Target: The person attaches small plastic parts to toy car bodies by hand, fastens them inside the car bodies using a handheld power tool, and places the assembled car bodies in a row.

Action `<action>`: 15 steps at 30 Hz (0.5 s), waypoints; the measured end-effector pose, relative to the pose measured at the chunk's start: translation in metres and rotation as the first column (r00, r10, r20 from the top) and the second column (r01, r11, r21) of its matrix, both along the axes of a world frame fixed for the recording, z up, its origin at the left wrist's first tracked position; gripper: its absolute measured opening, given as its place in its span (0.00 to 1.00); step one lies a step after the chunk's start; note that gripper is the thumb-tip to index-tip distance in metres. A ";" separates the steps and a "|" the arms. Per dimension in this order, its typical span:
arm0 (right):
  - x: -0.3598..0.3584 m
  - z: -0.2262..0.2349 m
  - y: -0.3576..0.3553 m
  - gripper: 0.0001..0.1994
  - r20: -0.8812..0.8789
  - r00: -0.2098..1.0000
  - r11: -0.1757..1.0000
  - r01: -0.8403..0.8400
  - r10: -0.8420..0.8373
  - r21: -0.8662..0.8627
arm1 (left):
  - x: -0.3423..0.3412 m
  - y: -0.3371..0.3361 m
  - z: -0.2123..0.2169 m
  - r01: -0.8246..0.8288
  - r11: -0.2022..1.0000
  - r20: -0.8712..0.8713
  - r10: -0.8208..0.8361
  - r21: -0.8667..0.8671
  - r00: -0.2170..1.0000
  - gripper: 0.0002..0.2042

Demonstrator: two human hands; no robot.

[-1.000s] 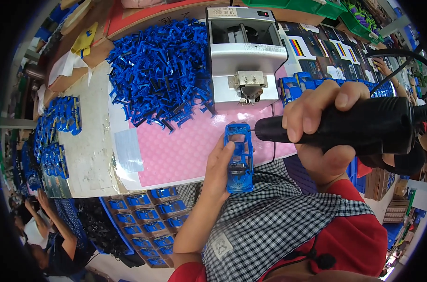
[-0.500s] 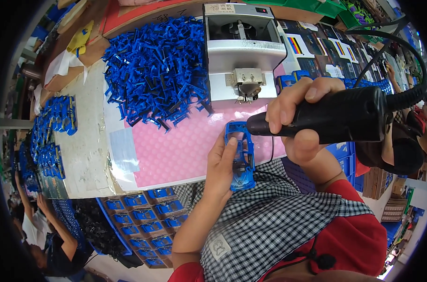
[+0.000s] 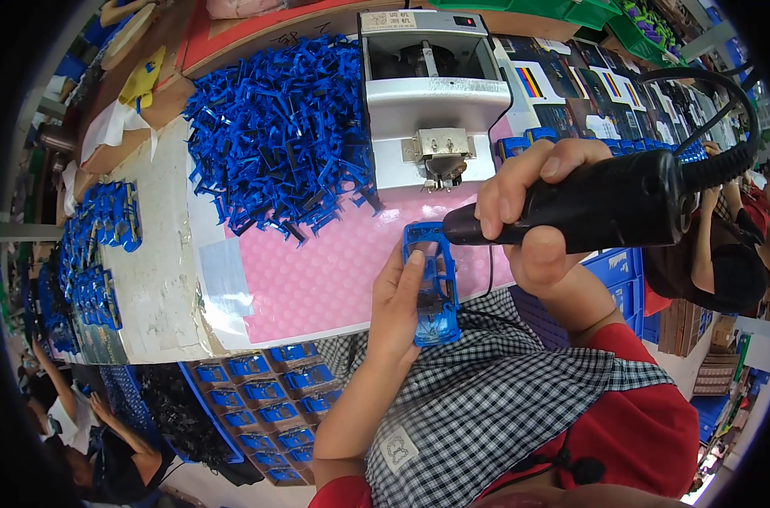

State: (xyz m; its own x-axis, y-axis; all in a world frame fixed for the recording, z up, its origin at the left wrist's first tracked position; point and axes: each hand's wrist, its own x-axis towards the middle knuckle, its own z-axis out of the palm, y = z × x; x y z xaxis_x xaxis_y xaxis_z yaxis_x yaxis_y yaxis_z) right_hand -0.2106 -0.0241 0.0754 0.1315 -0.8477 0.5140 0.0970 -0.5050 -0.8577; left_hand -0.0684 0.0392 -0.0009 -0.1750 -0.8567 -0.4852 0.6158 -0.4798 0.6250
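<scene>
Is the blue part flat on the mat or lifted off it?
Lifted. The left hand holds the blue part over the table edge and apron; the driver tip meets its top end.

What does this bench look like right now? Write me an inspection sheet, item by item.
Surface: pink dotted mat on a worn white benchtop.
Job's things: blue plastic frame held over the bench edge; black powered driver with its tip at the frame's top end.
Clutter: big heap of blue frames; grey-white bench machine; more blue parts in rows at the left.
Hands: left hand grips the frame; right hand is wrapped around the driver.
Cables: thick black cable loops up from the driver's rear.
Surroundings: tray of blue parts below the bench; other people at both sides.
</scene>
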 end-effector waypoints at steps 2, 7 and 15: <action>-0.002 -0.002 -0.002 0.27 -0.026 1.000 1.000 -0.010 0.010 -0.013 | 0.000 -0.001 0.001 0.002 1.000 0.010 -0.002 0.018 1.000 0.15; -0.003 -0.006 -0.004 0.26 -0.053 0.998 0.999 0.015 -0.017 -0.048 | 0.004 -0.003 0.003 0.055 0.998 -0.003 -0.055 0.021 0.998 0.15; 0.003 -0.012 -0.005 0.26 -0.025 0.999 0.999 0.042 -0.042 -0.026 | 0.006 -0.004 0.001 0.050 0.998 -0.025 -0.049 0.038 0.998 0.15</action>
